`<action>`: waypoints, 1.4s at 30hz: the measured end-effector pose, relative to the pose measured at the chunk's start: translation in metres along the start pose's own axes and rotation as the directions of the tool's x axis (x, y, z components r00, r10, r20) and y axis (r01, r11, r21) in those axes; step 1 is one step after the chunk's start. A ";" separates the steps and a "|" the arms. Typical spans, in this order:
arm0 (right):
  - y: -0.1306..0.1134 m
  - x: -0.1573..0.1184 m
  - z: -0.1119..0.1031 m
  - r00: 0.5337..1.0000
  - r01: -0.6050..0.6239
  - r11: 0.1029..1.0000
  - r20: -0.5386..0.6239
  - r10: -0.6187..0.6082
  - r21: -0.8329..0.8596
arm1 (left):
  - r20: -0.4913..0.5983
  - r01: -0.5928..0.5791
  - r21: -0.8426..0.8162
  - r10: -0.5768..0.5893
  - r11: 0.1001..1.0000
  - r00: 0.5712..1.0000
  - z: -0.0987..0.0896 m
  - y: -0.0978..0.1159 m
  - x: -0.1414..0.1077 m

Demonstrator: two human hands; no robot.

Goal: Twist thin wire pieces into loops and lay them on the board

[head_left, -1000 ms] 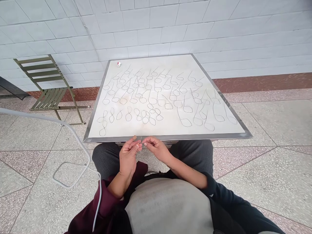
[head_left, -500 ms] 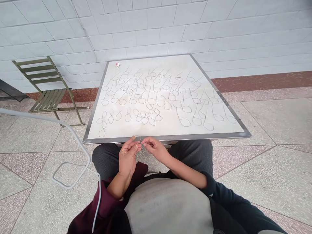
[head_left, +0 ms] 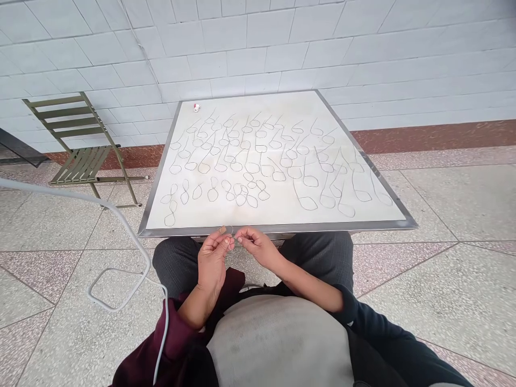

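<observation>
Just off the table's front edge, my left hand [head_left: 213, 257] pinches a thin looped wire [head_left: 230, 228] between thumb and fingers. My right hand [head_left: 256, 244] meets it from the right, its thumb and forefinger closed on the same wire. Part of the wire is hidden by the fingers. On the white table [head_left: 201, 215] beyond lie many single wire loops with straight tails, such as one wire loop [head_left: 308, 209] at the right. Several figure-eight wire pieces [head_left: 170, 220] lie at the near left.
A small white and red object [head_left: 196, 108] sits at the table's far left corner. A green slatted folding chair [head_left: 83, 161] stands at the left. A pale grey tube [head_left: 133, 236] curves past my left side. White tiled wall [head_left: 262, 48] rises behind the table.
Both hands stay in nearly the same place, still pinching the wire. The part of the wire below the fingers shows less than before. The whole view has shifted very slightly.
</observation>
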State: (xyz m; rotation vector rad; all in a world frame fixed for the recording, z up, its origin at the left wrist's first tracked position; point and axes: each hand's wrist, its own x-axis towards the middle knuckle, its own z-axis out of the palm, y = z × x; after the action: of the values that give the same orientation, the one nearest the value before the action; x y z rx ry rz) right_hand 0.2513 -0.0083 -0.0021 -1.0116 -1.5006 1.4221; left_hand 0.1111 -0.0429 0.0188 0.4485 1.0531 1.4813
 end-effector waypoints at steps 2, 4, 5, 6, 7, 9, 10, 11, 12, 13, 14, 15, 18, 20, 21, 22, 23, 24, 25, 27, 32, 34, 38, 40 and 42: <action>0.001 0.001 -0.001 1.000 0.013 1.000 0.001 -0.013 0.002 | 0.004 0.000 0.006 0.000 1.000 1.000 0.000 0.000 0.000; 0.002 0.001 -0.001 1.000 0.018 1.000 0.009 -0.018 0.005 | 0.019 0.002 0.013 -0.002 1.000 1.000 0.000 -0.001 0.000; 0.003 0.001 -0.001 1.000 0.018 1.000 0.017 -0.018 0.006 | 0.027 0.003 0.017 -0.004 1.000 1.000 0.000 -0.001 0.000; 0.003 0.001 -0.001 1.000 0.017 1.000 0.026 -0.017 0.006 | 0.035 0.004 0.019 -0.005 1.000 0.999 0.000 -0.001 0.001; 0.004 0.001 -0.001 0.999 0.018 1.000 0.030 -0.018 0.006 | 0.039 0.006 0.021 -0.007 1.000 0.999 0.000 -0.001 0.001; 0.004 0.001 -0.002 0.999 0.025 1.000 0.029 -0.025 -0.001 | 0.039 0.010 0.023 -0.011 1.000 0.999 0.001 0.000 0.001; 0.004 0.001 -0.002 0.999 0.028 1.000 0.023 -0.028 -0.007 | 0.036 0.013 0.024 -0.014 1.000 0.999 0.001 0.000 0.001; 0.004 0.001 -0.001 1.000 0.028 1.000 0.014 -0.028 -0.012 | 0.032 0.016 0.027 -0.017 1.000 0.999 0.001 0.000 0.001; 0.003 0.001 -0.001 1.000 0.023 1.000 0.008 -0.023 -0.014 | 0.027 0.017 0.030 -0.018 0.999 0.999 0.001 0.001 0.001; 0.002 0.000 -0.001 1.000 0.014 1.000 0.004 -0.014 -0.011 | 0.023 0.018 0.035 -0.019 0.999 1.000 0.001 0.001 0.001; 0.002 0.000 -0.001 1.000 0.002 1.000 0.003 -0.002 -0.003 | 0.020 0.019 0.042 -0.020 0.999 1.000 0.001 0.001 0.001; 0.001 0.000 -0.001 1.000 -0.012 1.000 0.004 0.012 0.012 | 0.017 0.020 0.049 -0.021 0.999 1.000 0.001 0.002 0.001; -0.002 -0.001 0.001 0.998 -0.055 0.994 0.022 0.053 0.098 | 0.015 0.020 0.072 -0.022 0.997 1.000 0.000 0.002 0.000; -0.003 -0.001 0.002 0.995 -0.092 0.983 0.046 0.086 0.157 | 0.015 0.012 0.087 -0.013 0.996 1.000 0.000 0.003 -0.001; -0.004 -0.001 0.002 0.993 -0.115 0.977 0.059 0.106 0.181 | 0.011 0.001 0.099 -0.002 0.995 1.000 0.000 0.003 -0.001; -0.004 -0.001 0.003 0.990 -0.138 0.970 0.070 0.127 0.202 | 0.006 -0.014 0.118 0.014 0.993 1.000 0.000 0.003 -0.001; -0.005 -0.002 0.003 0.986 -0.162 0.961 0.077 0.148 0.226 | -0.001 -0.031 0.138 0.031 0.990 1.000 0.001 0.003 -0.001; -0.006 -0.002 0.003 0.982 -0.185 0.948 0.084 0.169 0.257 | -0.010 -0.048 0.154 0.050 0.987 0.999 0.001 0.003 -0.001; -0.006 -0.002 0.004 0.977 -0.212 0.930 0.093 0.192 0.301 | -0.017 -0.063 0.163 0.066 0.985 0.998 0.002 0.003 0.000; -0.007 -0.004 0.005 0.959 -0.284 0.862 0.143 0.247 0.419 | -0.021 -0.075 0.150 0.079 0.986 0.997 0.003 0.003 -0.001; -0.005 -0.011 0.009 0.874 -0.485 0.615 0.357 0.329 0.621 | -0.012 -0.065 0.083 0.066 0.994 0.998 0.004 0.004 -0.002; -0.005 -0.012 0.010 0.863 -0.504 0.584 0.379 0.333 0.636 | 0.001 -0.060 0.080 0.060 0.995 0.998 0.004 0.004 -0.003; -0.006 -0.011 0.009 0.871 -0.490 0.616 0.349 0.345 0.616 | 0.014 -0.054 0.093 0.053 0.994 0.998 0.005 0.005 -0.004; -0.005 -0.010 0.009 0.867 -0.499 0.630 0.350 0.356 0.595 | 0.014 -0.056 0.099 0.055 0.994 0.998 0.005 0.005 -0.004; -0.004 -0.010 0.008 0.864 -0.503 0.632 0.343 0.368 0.589 | 0.023 -0.067 0.107 0.065 0.992 0.998 0.005 0.006 -0.005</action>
State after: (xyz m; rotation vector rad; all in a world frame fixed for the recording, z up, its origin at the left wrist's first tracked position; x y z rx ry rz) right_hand 0.2467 -0.0206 0.0009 -0.8082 -0.7292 2.2521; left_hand 0.1129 -0.0449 0.0273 0.5780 1.1160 1.4794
